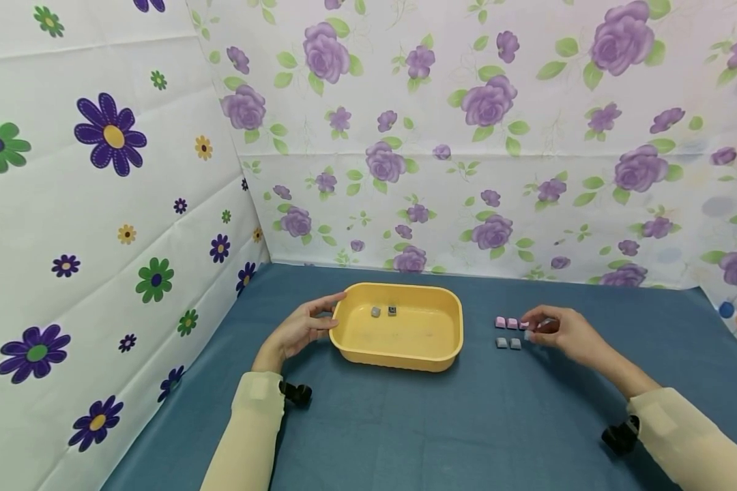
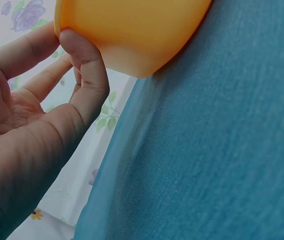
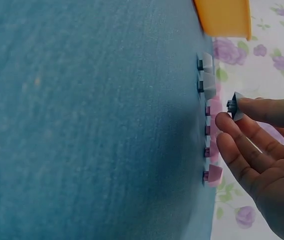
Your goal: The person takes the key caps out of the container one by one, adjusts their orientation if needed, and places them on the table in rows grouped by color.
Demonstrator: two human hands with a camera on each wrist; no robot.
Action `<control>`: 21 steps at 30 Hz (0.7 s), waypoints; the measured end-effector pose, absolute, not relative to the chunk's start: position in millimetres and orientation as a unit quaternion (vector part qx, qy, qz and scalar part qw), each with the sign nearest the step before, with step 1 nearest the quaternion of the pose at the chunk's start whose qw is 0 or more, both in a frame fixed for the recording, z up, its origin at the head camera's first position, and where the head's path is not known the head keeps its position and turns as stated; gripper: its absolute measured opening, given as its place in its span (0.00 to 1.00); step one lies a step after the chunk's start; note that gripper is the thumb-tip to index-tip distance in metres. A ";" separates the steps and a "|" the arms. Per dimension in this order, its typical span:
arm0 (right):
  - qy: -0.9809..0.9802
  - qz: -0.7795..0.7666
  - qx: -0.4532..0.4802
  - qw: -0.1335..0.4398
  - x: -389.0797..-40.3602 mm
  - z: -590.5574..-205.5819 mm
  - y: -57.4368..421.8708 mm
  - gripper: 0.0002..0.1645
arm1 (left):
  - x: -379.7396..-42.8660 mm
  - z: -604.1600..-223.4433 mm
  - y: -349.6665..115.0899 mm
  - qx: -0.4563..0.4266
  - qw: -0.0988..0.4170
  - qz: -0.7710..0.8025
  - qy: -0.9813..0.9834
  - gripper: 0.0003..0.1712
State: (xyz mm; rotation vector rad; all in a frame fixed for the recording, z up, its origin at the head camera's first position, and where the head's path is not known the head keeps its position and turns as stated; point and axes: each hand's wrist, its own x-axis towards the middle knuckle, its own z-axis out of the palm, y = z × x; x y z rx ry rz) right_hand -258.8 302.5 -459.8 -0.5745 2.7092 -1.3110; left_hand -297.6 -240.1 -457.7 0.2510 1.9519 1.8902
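Note:
My left hand (image 1: 299, 329) grips the left end of a yellow plastic tray (image 1: 399, 357); in the left wrist view the thumb presses the outside of its wall (image 2: 127, 35). Inside the tray lie a grey keycap (image 1: 376, 311) and a small dark square piece (image 1: 392, 311). My right hand (image 1: 568, 333) pinches a grey keycap (image 3: 237, 106) between thumb and fingers, just off the cloth, its dark underside showing in the right wrist view. Beside that hand are a row of pink keycaps (image 1: 512, 323), partly hidden by the fingers, and two grey keycaps (image 1: 515, 344) nearer me.
Blue cloth (image 1: 393, 423) covers the table. Behind it hangs a white sheet with purple roses (image 1: 385, 162), and on the left a sheet with bright flowers (image 1: 113, 136). A black wrist camera (image 1: 622, 436) sits on my right wrist, another (image 1: 296, 394) on my left.

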 end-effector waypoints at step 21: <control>0.889 -0.402 -0.219 0.019 -259.9 -472.6 301.5 0.17 | -298.6 -458.6 -240.0 0.092 0.204 0.677 0.702 0.38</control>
